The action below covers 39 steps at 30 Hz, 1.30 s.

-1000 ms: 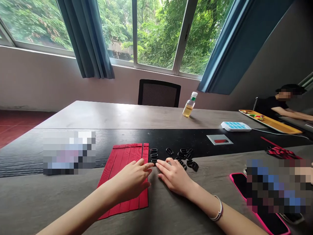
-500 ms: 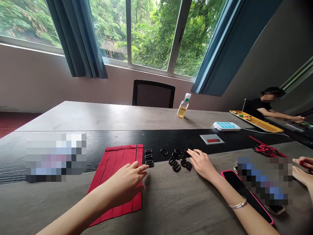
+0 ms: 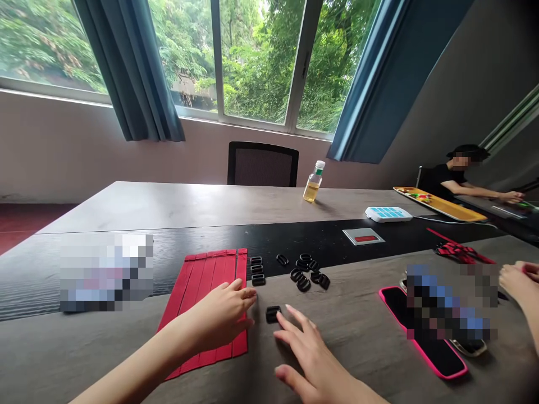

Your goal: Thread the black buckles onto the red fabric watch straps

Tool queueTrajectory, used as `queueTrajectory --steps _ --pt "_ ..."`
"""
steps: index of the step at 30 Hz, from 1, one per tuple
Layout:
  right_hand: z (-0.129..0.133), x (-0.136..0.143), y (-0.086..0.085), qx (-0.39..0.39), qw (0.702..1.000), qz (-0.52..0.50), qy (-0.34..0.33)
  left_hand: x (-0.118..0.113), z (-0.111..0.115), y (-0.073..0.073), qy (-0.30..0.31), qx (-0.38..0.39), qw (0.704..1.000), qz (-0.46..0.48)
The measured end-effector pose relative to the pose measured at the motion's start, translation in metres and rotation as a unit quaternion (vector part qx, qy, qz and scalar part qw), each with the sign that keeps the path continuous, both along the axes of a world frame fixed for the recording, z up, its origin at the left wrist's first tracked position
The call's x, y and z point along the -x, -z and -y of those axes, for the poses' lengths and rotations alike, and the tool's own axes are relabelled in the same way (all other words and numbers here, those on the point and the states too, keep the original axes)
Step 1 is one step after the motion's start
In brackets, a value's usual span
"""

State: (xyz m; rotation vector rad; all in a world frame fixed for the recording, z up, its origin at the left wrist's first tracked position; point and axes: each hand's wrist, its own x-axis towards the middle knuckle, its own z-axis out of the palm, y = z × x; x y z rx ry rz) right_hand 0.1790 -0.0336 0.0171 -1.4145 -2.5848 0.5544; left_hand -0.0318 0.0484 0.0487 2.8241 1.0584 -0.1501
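My left hand (image 3: 225, 314) rests over the right edge of several red fabric strips (image 3: 210, 275) laid side by side, its fingers loosely stretched and apart. On the grey table to its right is a single black slider buckle (image 3: 273, 314). The index fingertip of my right hand (image 3: 309, 359) touches this buckle's right side, with the other fingers spread. Beyond my left fingertips, black buckles (image 3: 257, 269) stand in a short column beside the strips. A loose pile of black buckles and rings (image 3: 304, 280) lies farther right.
A pink-rimmed phone (image 3: 440, 350) and a blurred object lie at right, near another person's hand (image 3: 520, 286). Farther back are a red-and-black bundle (image 3: 463, 252), a small clear packet (image 3: 363, 237), a white-blue box (image 3: 388, 214), a bottle (image 3: 312, 188) and a yellow tray (image 3: 455, 207).
My right hand has moved from the pile toward me and left, and one black buckle now lies apart from the pile under its fingertip. My left hand has barely moved.
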Motion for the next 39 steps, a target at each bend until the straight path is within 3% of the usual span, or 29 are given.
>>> queueTrajectory --steps 2,4,12,21,26,29,31,34,37,39 --pt "-0.011 0.016 -0.005 0.072 0.997 -0.030 0.012 0.001 0.001 -0.001 -0.006 -0.010 1.000 -0.004" --pt "-0.021 0.025 -0.005 0.096 0.994 -0.045 0.021 0.002 0.001 -0.001 -0.013 -0.013 1.000 -0.004" --pt "-0.038 0.026 0.015 0.012 0.998 -0.056 0.019 -0.001 0.007 -0.003 -0.014 0.017 1.000 0.009" --pt "-0.043 0.026 0.018 -0.026 0.998 -0.052 0.018 -0.001 0.004 -0.002 -0.014 0.017 1.000 0.003" --pt "-0.049 -0.002 0.018 -0.132 0.989 -0.058 0.020 -0.001 0.004 0.001 -0.014 0.010 1.000 -0.011" --pt "-0.054 -0.042 0.025 -0.226 0.967 -0.004 0.119 0.000 0.004 0.001 -0.015 -0.001 1.000 -0.011" --pt "-0.050 -0.069 0.031 -0.266 0.947 0.055 0.170 0.000 0.003 -0.001 -0.009 -0.005 1.000 -0.012" --pt "-0.031 -0.089 0.036 -0.285 0.938 0.102 0.169 0.001 0.003 -0.001 -0.001 0.001 1.000 -0.013" --pt "-0.006 -0.075 0.033 -0.267 0.947 0.099 0.146 0.001 0.003 0.001 -0.006 0.000 1.000 0.003" --pt "0.006 -0.052 0.027 -0.242 0.962 0.081 0.094 0.000 0.004 0.002 -0.005 -0.003 1.000 0.015"
